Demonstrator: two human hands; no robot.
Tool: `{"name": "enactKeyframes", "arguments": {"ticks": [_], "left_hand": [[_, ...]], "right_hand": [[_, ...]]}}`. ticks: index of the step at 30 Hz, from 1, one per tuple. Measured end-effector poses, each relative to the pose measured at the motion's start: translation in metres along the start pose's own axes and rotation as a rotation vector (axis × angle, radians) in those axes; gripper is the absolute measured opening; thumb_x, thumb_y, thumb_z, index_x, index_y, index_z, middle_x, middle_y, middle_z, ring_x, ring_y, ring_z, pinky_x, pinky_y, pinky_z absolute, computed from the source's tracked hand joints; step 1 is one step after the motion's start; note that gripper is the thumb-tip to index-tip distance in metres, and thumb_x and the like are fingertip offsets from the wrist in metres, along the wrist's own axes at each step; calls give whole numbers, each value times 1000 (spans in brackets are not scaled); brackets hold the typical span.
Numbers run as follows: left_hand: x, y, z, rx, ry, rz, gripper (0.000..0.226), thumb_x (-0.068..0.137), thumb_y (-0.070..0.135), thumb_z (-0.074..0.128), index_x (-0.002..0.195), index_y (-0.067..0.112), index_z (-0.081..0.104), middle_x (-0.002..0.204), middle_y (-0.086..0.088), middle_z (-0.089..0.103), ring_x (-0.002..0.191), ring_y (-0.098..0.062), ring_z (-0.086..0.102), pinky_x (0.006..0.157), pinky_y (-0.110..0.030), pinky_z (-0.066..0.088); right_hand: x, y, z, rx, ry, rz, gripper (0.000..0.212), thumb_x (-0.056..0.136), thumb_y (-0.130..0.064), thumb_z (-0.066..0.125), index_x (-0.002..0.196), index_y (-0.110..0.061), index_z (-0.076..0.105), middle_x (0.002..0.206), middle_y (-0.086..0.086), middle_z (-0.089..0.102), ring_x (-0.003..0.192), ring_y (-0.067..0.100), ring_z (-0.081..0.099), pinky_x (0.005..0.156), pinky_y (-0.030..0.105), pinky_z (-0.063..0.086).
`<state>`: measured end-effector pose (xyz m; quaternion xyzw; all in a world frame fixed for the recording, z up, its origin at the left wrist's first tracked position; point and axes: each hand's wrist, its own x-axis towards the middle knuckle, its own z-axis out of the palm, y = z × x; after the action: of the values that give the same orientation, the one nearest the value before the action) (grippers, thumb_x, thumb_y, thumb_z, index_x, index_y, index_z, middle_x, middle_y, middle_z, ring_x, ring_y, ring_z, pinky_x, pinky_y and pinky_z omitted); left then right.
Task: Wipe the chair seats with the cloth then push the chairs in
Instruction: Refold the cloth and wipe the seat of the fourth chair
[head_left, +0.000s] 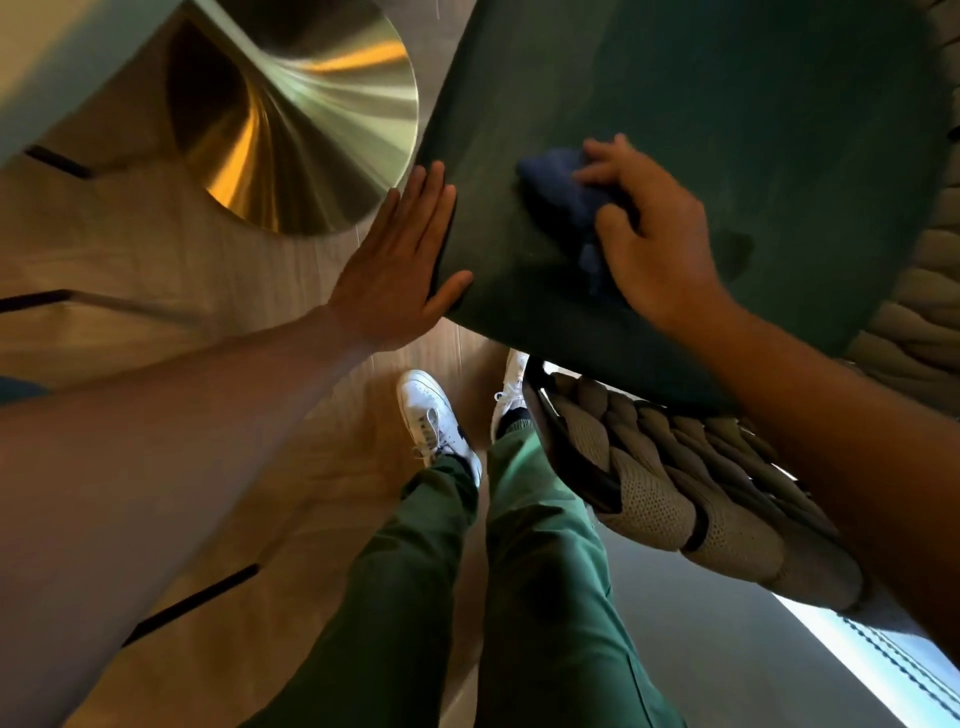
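Observation:
A dark green chair seat (727, 130) fills the upper right of the head view. My right hand (654, 234) grips a bunched dark blue cloth (558, 192) and presses it onto the seat near its left side. My left hand (400, 260) lies flat with straight fingers against the seat's left edge, the thumb hooked over the front corner. The chair's woven beige rope back and side (675, 493) shows below and to the right of the seat.
A brass cone-shaped table base (311, 130) stands on the wooden floor just left of the chair, under a pale table edge (52, 62). My legs in green trousers and white shoes (431, 415) stand close beside the chair.

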<state>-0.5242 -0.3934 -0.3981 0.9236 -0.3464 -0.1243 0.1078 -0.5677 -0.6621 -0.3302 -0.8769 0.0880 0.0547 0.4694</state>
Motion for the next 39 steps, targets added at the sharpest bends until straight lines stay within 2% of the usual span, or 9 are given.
{"name": "enactKeyframes", "arguments": {"ticks": [3,6,11,14,22,25,30,35,39], "left_hand": [[-2,-3,1,18,-13,27,83,105,56,35,161,0,7,169,-20,0,157,-32,-2,128,-48,8],[-2,-6,4,42,-21,49,86,104,58,35,160,-2,7,169,-21,0,157,-34,-2,127,-49,10],[-4,-8,8,50,0,68,89,103,57,37,159,-6,9,167,-26,4,156,-39,2,125,-52,13],[-3,-7,7,49,-5,67,89,102,55,39,159,-6,9,167,-27,3,156,-40,1,125,-53,13],[-1,9,-8,48,-48,24,85,99,43,42,160,-1,5,168,-22,-2,157,-34,-4,127,-50,6],[8,23,-13,80,-64,71,79,102,46,37,161,3,8,170,-17,1,157,-30,-2,128,-47,4],[44,53,-14,79,-86,158,76,102,50,31,161,4,15,170,-14,5,157,-29,1,128,-47,4],[90,90,-11,79,-114,240,75,105,48,35,161,5,11,170,-13,3,158,-28,-2,128,-44,-1],[125,117,-1,82,-130,322,75,105,48,33,162,4,10,170,-14,3,157,-28,-2,128,-45,0]], "right_hand": [[10,22,25,-377,-179,-119,69,92,-29,41,156,-5,33,167,19,14,155,40,1,125,52,7],[7,34,51,-569,-180,-145,76,92,-28,37,160,-1,16,167,24,6,154,45,-1,125,54,1],[-12,45,55,-446,-320,-363,69,89,-12,45,156,-2,32,165,20,22,155,38,10,126,39,0],[-27,50,54,-445,-457,-484,64,90,-13,45,152,-3,41,163,17,31,154,36,19,126,48,13],[-39,53,22,-418,-614,-587,40,90,-3,51,125,-8,70,143,11,60,139,29,49,115,47,37],[-48,45,2,-299,-604,-409,34,87,4,55,110,-7,77,124,9,72,124,24,63,106,39,48],[-58,40,-37,-8,-346,100,41,85,6,45,97,-15,78,96,-4,74,86,-12,63,82,7,45],[-44,55,-83,269,188,462,42,85,-3,42,95,-23,77,87,3,74,74,13,68,63,31,56],[-33,86,-105,-41,315,369,50,95,-21,45,143,-15,56,146,7,56,137,17,48,118,40,35]]}}
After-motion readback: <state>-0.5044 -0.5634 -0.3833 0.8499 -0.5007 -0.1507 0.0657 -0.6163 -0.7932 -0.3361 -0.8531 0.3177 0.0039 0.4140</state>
